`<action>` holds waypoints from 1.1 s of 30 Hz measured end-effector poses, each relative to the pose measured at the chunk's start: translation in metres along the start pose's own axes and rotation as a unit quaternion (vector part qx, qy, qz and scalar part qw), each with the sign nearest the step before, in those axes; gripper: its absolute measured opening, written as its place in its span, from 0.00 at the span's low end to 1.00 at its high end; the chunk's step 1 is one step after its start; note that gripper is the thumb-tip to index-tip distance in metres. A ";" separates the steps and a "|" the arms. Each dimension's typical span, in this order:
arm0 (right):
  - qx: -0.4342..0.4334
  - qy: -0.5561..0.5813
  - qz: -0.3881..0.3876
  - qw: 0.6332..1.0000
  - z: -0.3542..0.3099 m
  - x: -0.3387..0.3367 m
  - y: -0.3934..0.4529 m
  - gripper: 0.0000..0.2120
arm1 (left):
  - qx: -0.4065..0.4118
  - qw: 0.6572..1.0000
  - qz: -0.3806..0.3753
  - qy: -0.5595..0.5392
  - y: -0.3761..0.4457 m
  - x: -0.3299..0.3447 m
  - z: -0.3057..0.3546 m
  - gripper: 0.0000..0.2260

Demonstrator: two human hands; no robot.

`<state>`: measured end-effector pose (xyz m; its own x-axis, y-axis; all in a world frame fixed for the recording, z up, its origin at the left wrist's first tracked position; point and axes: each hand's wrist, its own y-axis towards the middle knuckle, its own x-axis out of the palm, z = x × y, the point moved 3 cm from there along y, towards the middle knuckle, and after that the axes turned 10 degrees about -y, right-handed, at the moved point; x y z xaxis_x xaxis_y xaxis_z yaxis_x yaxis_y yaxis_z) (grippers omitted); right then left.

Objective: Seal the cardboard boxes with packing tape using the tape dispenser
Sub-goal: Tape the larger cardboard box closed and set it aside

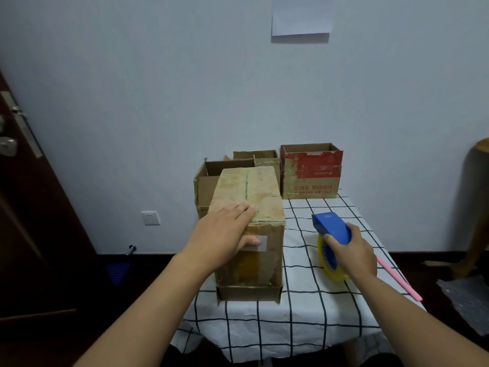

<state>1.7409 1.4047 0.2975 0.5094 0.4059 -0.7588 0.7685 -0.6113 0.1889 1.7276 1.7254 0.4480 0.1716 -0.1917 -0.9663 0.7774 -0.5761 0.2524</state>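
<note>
A tall brown cardboard box point(260, 197), its top flaps closed and covered in old tape, stands at the table's left front. My left hand point(225, 230) rests flat on the near edge of its top, fingers straight and thumb down the front face. My right hand point(353, 251) grips a blue tape dispenser point(332, 227) with a yellowish tape roll point(329, 260), held just above the table to the right of the box.
Behind stand two open brown boxes point(219, 178) and an open red-printed box point(311, 172). A white checked cloth point(304, 308) covers the table. A pink stick point(399, 278) lies at the right edge. A dark door point(31, 207) is on the left.
</note>
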 end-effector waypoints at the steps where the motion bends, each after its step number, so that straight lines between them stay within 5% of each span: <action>1: -0.001 -0.002 -0.001 1.000 0.000 0.000 0.000 0.30 | -0.001 1.000 -0.003 -0.004 -0.001 0.000 0.001 0.36; 5: 0.002 0.000 -0.006 1.000 0.001 0.001 0.001 0.31 | 0.017 1.000 0.001 -0.006 -0.006 -0.006 0.001 0.40; 9: 0.002 0.007 -0.009 1.000 0.001 0.001 0.001 0.31 | 0.016 0.999 0.011 -0.031 -0.012 -0.004 -0.003 0.31; 19: 0.003 0.067 0.000 0.998 -0.016 -0.011 -0.009 0.32 | 0.006 0.998 0.042 -0.039 -0.010 0.007 -0.003 0.30; 26: -0.103 0.140 0.058 0.983 -0.088 -0.091 -0.022 0.32 | -0.007 0.999 0.021 -0.050 -0.011 0.002 0.001 0.34; 30: -0.171 0.204 0.030 0.964 -0.130 -0.155 -0.033 0.31 | -0.047 0.976 0.081 -0.199 -0.008 -0.022 0.008 0.30; 33: -0.232 0.288 -0.036 0.928 -0.152 -0.196 -0.053 0.29 | -0.095 0.906 0.134 -0.390 -0.005 -0.048 0.011 0.21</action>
<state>1.6593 1.4610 0.5311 0.4707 0.8115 -0.3464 0.8241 -0.2642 0.5010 1.7089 1.7290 0.4933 -0.0533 -0.8504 -0.5235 0.8735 -0.2937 0.3882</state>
